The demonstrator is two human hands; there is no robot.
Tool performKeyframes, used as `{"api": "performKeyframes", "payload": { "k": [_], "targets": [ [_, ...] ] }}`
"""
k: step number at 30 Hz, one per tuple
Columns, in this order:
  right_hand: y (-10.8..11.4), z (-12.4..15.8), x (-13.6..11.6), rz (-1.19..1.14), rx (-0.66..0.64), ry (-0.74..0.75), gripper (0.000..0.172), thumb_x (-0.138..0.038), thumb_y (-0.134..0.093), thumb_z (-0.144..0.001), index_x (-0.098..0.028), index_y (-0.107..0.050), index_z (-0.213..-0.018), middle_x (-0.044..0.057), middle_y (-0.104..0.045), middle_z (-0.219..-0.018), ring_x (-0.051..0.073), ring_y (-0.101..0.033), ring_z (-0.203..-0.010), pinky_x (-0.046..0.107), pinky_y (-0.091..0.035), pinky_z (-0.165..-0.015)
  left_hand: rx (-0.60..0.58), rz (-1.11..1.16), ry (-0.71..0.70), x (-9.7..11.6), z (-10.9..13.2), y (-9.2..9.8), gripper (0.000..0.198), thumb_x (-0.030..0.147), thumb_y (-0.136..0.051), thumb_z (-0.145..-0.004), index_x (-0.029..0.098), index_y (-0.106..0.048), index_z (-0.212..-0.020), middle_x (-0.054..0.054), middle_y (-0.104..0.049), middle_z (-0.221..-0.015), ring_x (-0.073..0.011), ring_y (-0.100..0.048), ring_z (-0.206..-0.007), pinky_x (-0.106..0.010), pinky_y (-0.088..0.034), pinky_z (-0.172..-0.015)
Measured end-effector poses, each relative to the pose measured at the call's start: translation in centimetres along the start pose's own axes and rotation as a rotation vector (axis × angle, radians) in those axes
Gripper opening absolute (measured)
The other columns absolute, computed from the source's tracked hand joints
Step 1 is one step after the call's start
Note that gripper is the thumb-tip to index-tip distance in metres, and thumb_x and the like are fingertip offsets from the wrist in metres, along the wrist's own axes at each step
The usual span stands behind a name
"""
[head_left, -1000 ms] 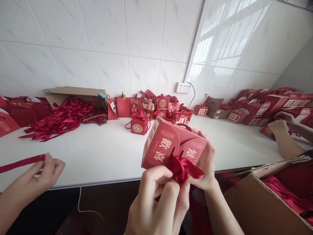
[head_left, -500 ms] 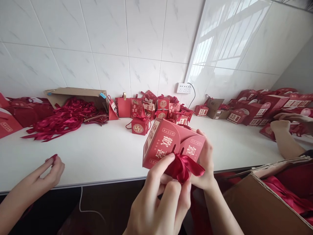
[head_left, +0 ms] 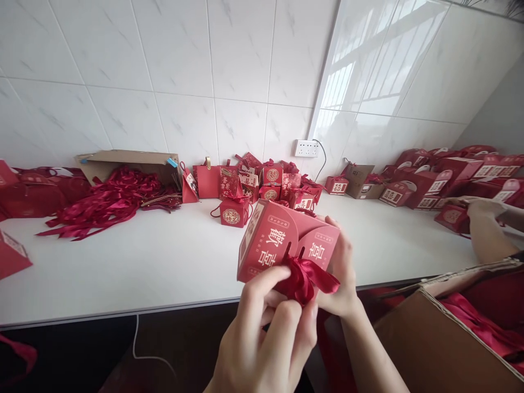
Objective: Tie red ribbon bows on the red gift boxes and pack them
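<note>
A red gift box (head_left: 278, 240) with gold characters is held up over the front edge of the white counter (head_left: 164, 262). My right hand (head_left: 341, 273) grips the box at its right side and underneath. My left hand (head_left: 266, 338) is closed, its fingers pinching the dark red satin ribbon (head_left: 305, 281) that is threaded through the slots in the box's flaps. The ribbon bunches between the fingertips of both hands.
Several small red boxes (head_left: 262, 183) stand by the back wall near a socket (head_left: 307, 147). A heap of red ribbons (head_left: 102, 199) spills from a tipped carton (head_left: 123, 161). More red boxes (head_left: 450, 177) line the right side, where another person's arm (head_left: 485, 229) reaches. A cardboard box (head_left: 442, 338) sits low right.
The other person's hand with a ribbon at the lower left has gone out of view. My left fingers have shifted on the ribbon knot; the box has barely moved.
</note>
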State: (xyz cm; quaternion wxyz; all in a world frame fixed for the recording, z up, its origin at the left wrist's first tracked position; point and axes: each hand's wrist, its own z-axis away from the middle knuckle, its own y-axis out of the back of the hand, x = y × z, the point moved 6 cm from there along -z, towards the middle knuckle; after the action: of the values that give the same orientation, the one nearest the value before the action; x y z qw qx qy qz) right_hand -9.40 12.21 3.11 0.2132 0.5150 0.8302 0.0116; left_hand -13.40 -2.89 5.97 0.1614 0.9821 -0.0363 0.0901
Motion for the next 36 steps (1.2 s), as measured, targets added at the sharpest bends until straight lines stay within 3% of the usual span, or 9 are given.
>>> {"api": "performKeyframes", "payload": {
  "k": [3,8,13,19,36],
  "targets": [
    [0.07,-0.01,-0.08,-0.019,0.008,0.004,0.087,-0.051,-0.066,-0.073,-0.027,-0.021,-0.143,0.013,-0.037,-0.139,0.033,-0.041,-0.127,0.050,-0.051,-0.091,-0.008,-0.012,0.001,0.02,-0.06,0.04,0.010,0.008,-0.057,-0.082,0.013,-0.054,-0.073,-0.015,-0.057,-0.113,-0.0042,-0.058,-0.059,-0.014,-0.051,-0.053],
    [0.01,-0.12,-0.33,-0.045,0.003,0.018,0.089,-0.049,-0.069,-0.071,-0.027,-0.022,-0.143,0.013,-0.036,-0.140,0.033,-0.040,-0.128,0.048,-0.051,-0.091,0.029,0.004,0.012,0.07,0.10,0.12,0.010,0.010,-0.058,-0.080,0.015,-0.058,-0.072,-0.005,-0.061,-0.083,-0.0057,-0.058,-0.056,-0.013,-0.051,-0.052],
    [0.08,-0.05,-0.42,-0.020,0.029,0.023,0.091,-0.051,-0.070,-0.069,-0.028,-0.022,-0.143,0.012,-0.039,-0.138,0.034,-0.041,-0.127,0.050,-0.051,-0.090,0.063,-0.023,-0.001,0.27,0.11,0.30,0.012,0.011,-0.057,-0.082,0.014,-0.056,-0.070,-0.011,-0.062,-0.105,-0.0044,-0.057,-0.056,-0.014,-0.050,-0.050],
    [0.24,0.14,-0.24,0.018,0.044,0.008,0.095,-0.056,-0.071,-0.065,-0.028,-0.022,-0.142,0.013,-0.036,-0.139,0.036,-0.037,-0.129,0.054,-0.049,-0.092,0.001,-0.040,-0.027,0.38,-0.05,0.40,0.013,0.008,-0.061,-0.078,0.015,-0.058,-0.068,0.000,-0.058,-0.067,-0.0052,-0.053,-0.050,-0.015,-0.045,-0.046],
    [0.31,0.42,-0.30,-0.029,-0.069,-0.101,0.101,-0.051,-0.075,-0.062,-0.030,-0.018,-0.143,0.014,-0.034,-0.141,0.036,-0.037,-0.129,0.056,-0.048,-0.092,0.002,-0.053,-0.025,0.66,0.06,0.63,0.014,0.010,-0.060,-0.078,0.016,-0.057,-0.066,0.001,-0.060,-0.066,-0.0047,-0.054,-0.049,-0.014,-0.046,-0.047]
  ]
}}
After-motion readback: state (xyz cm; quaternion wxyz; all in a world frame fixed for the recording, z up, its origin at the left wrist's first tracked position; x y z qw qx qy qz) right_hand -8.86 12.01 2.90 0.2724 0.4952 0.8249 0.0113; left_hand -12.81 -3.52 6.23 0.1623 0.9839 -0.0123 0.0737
